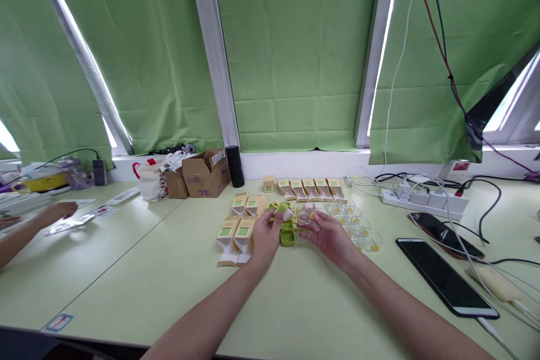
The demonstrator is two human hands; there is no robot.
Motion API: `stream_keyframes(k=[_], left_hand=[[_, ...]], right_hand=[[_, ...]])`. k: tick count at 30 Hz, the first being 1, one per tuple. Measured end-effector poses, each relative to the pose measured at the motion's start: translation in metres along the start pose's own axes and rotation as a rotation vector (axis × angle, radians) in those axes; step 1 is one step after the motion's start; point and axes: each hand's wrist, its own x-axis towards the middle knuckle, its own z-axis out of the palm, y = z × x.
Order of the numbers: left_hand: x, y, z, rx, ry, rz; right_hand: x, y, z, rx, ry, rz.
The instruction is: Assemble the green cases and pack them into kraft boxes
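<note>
My left hand (266,237) pinches a small green plastic case with a white part (286,212). Opposite it, my right hand (331,237) is closed on a clear plastic cover with a yellow dot (306,216). The two pieces are close together, but I cannot tell whether they touch. Below them on the table lie open green square cases (287,238). To the right are several clear covers (361,230) with yellow dots. Opened cream cardboard boxes (243,232) with green squares stand left of my left hand, and a row of similar boxes (314,188) stands behind.
A power strip (422,202) with tangled cables and phones (446,275) occupies the right side. At the back stand a brown carton (206,175), a black cylinder (234,166) and a white bag (151,181). Another person's hand (57,214) works at the far left.
</note>
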Motion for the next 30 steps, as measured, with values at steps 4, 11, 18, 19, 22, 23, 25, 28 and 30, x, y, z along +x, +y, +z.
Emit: stream_keyframes(k=[4,11,18,19,22,23,25,28,30], left_hand=[[0.000,0.003,0.000,0.015,-0.002,-0.007],[-0.001,0.004,-0.001,0.046,-0.011,0.017],[0.002,-0.011,-0.003,0.091,0.034,0.035],[0.002,-0.012,-0.003,0.090,0.034,0.035],[0.003,-0.015,-0.003,0.107,0.028,0.037],[0.003,-0.016,-0.003,0.113,0.028,0.039],[0.003,-0.017,-0.002,0.115,0.032,0.042],[0.002,-0.017,-0.003,0.108,0.025,0.044],[0.002,-0.016,-0.003,0.115,0.020,0.044]], right_hand=[[-0.001,0.012,-0.004,0.053,-0.039,0.022],[-0.003,0.018,-0.008,0.018,-0.016,-0.007],[-0.007,0.016,-0.004,-0.019,0.059,-0.059],[-0.008,0.016,-0.003,-0.039,0.075,-0.068],[-0.010,0.015,-0.002,-0.096,0.078,-0.101],[-0.011,0.015,-0.002,-0.108,0.066,-0.110],[-0.013,0.013,0.000,-0.121,0.033,-0.118],[-0.015,0.011,0.001,-0.130,-0.017,-0.111],[-0.015,0.010,0.001,-0.143,-0.024,-0.115]])
